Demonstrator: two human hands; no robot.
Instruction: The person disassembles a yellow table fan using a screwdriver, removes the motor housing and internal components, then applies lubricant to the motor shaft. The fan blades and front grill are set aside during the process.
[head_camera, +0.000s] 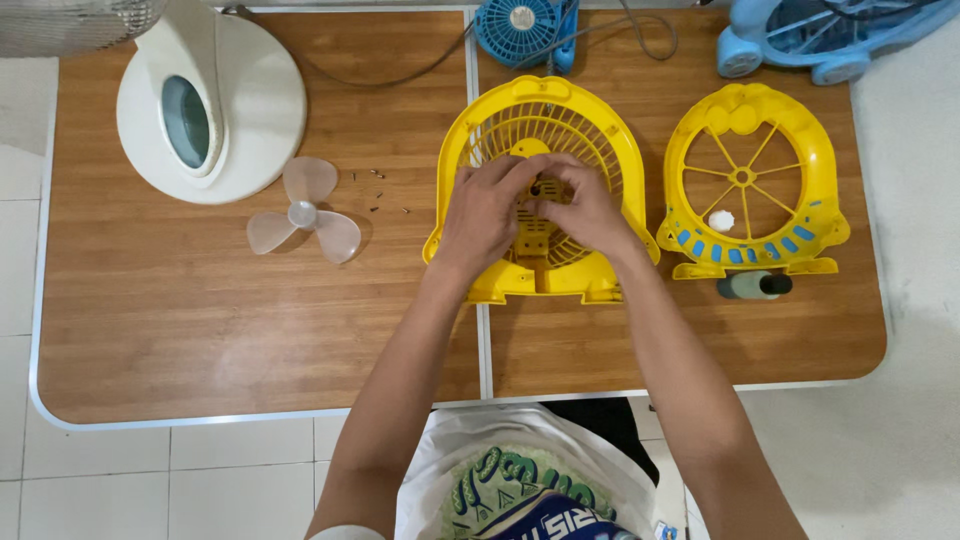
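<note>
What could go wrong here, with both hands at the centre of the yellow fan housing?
1. Loose screws lie unboxed beside the clear fan blade; a nudge could scatter them.
2. Left hand and right hand hide the yellow fan housing centre, so a small part might slip through the grille unnoticed.

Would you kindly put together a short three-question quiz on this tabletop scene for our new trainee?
1. True or false: both hands rest on the yellow fan housing.
2. Which thing lies nearest the small screws? A) the clear fan blade B) the yellow front grille C) the blue fan
3. Fill in: the dark cylindrical tool lies just in front of the yellow front ____.

Key:
1. True: the left hand and the right hand meet at the housing's centre.
2. A
3. grille
</note>
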